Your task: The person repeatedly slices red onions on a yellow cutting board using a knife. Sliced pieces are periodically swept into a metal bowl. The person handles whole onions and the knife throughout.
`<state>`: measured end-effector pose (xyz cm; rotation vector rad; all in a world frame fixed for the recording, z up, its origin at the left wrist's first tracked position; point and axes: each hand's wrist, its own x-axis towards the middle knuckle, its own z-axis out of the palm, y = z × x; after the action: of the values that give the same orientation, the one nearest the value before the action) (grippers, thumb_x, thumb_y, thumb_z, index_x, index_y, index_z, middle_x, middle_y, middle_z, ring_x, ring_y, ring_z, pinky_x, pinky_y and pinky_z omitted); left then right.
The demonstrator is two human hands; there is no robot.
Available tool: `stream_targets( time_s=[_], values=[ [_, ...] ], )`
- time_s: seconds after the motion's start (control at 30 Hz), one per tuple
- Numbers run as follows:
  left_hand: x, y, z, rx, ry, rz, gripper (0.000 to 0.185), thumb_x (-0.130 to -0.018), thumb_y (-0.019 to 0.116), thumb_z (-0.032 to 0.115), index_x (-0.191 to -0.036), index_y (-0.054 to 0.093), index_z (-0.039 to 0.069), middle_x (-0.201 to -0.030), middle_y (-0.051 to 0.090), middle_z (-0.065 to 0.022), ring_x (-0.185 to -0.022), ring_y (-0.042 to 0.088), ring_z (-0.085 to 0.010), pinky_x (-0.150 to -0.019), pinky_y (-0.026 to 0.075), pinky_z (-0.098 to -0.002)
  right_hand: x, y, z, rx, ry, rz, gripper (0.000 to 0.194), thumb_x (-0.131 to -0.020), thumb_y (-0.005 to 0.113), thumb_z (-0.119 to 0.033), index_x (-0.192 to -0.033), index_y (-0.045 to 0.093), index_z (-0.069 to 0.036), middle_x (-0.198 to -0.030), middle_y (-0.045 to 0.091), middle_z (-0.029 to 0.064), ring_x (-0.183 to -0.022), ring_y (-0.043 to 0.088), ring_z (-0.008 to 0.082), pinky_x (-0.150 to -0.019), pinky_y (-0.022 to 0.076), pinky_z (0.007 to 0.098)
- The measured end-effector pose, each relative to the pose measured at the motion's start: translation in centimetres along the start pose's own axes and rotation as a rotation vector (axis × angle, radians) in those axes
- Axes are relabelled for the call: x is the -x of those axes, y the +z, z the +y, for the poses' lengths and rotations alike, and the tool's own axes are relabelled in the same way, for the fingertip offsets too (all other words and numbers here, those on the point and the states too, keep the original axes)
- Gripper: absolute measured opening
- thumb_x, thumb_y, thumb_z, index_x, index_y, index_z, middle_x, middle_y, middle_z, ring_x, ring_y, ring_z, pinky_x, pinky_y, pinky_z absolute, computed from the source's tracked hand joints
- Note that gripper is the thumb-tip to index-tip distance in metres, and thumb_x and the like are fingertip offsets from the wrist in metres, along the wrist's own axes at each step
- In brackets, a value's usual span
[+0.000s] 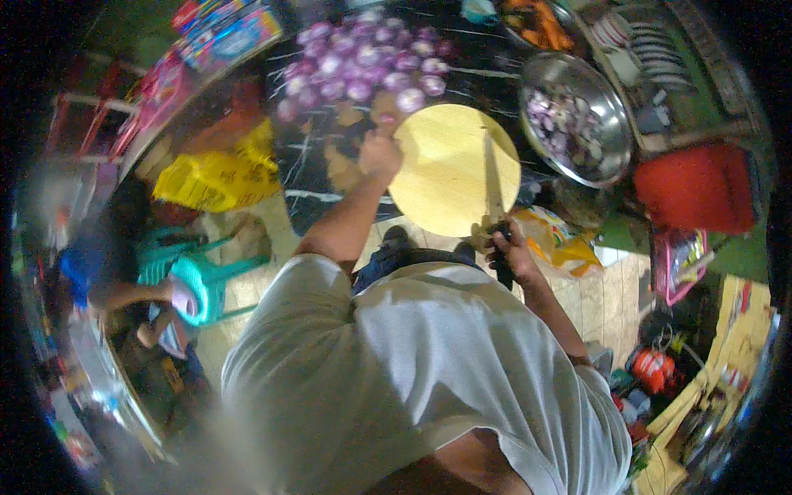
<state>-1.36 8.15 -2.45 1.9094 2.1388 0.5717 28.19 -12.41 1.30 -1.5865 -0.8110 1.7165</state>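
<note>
A round, pale yellow cutting board lies at the near edge of a black marble-patterned table. My right hand grips the black handle of a kitchen knife. Its blade points away from me over the right part of the board. At the board's left edge is my left hand, fingers bent and blurred, so whether they hold anything is unclear. Just beyond it is a small pinkish piece. Many peeled purple onions are heaped behind the board. Cut onion pieces fill part of a steel bowl on the right.
Orange pieces sit in another bowl at the back right, near a rack of plates. Yellow plastic bags lie left and right. A red container stands right. Another person's arm reaches towards a teal plastic stool.
</note>
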Motion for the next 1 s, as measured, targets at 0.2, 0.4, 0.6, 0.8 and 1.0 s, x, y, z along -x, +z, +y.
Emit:
stream_targets(
  time_s=[0.2,0.4,0.6,0.8,1.0],
  values=[
    [-6.6,-3.3,4.9,0.281,-0.336,-0.189,0.037,-0.079,0.061,0.03,-0.111,0.059,0.011,-0.11,0.061,-0.0248,-0.104,0.059,-0.0388,-0.088,0.047,-0.0451,0.4,0.4,2.2,0.211,-0.256,0.046,0.063,-0.096,0.047,-0.018,-0.148,0.013,-0.025,-0.101,0.056,0.0111,-0.057,0.053,0.0153,-0.051,0.0502,0.0311],
    [-11.3,3.3,3.9,0.166,-0.52,-0.238,0.058,-0.072,0.067,0.047,-0.108,0.061,0.002,-0.116,0.061,-0.0182,-0.109,0.059,-0.0318,-0.091,0.047,-0.0412,1.2,1.2,2.3,0.235,-0.246,0.052,0.063,-0.096,0.046,-0.022,-0.148,0.012,-0.021,-0.094,0.053,0.0099,-0.07,0.052,0.0151,-0.056,0.0503,0.0285],
    [-11.1,3.0,5.2,0.054,-0.285,-0.247,0.059,-0.07,0.062,0.059,-0.109,0.063,0.014,-0.11,0.063,-0.0137,-0.105,0.06,-0.029,-0.089,0.047,-0.0426,1.3,1.6,3.0,0.227,-0.211,0.087,0.061,-0.095,0.047,-0.023,-0.147,0.016,-0.014,-0.111,0.049,0.0133,-0.09,0.05,0.0203,-0.072,0.0459,0.0322],
    [-4.4,-3.8,9.3,0.037,0.195,0.148,0.031,-0.082,0.061,0.04,-0.107,0.062,0.022,-0.105,0.063,-0.0108,-0.106,0.054,-0.0304,-0.09,0.034,-0.0504,-0.2,0.3,4.3,0.527,-0.387,0.183,0.054,-0.095,0.047,-0.02,-0.143,0.024,-0.009,-0.115,0.053,0.0125,-0.088,0.055,0.0202,-0.069,0.0506,0.0357],
    [3.5,-3.2,6.6,-0.114,0.989,-0.04,0.036,-0.075,0.069,0.029,-0.109,0.061,0.018,-0.112,0.061,-0.003,-0.1,0.054,-0.0243,-0.085,0.037,-0.0446,1.3,1.0,-0.7,0.64,-0.032,0.156,0.053,-0.088,0.058,-0.025,-0.131,0.037,-0.003,-0.111,0.058,0.0207,-0.099,0.059,0.0295,-0.087,0.0454,0.0389]
  ],
)
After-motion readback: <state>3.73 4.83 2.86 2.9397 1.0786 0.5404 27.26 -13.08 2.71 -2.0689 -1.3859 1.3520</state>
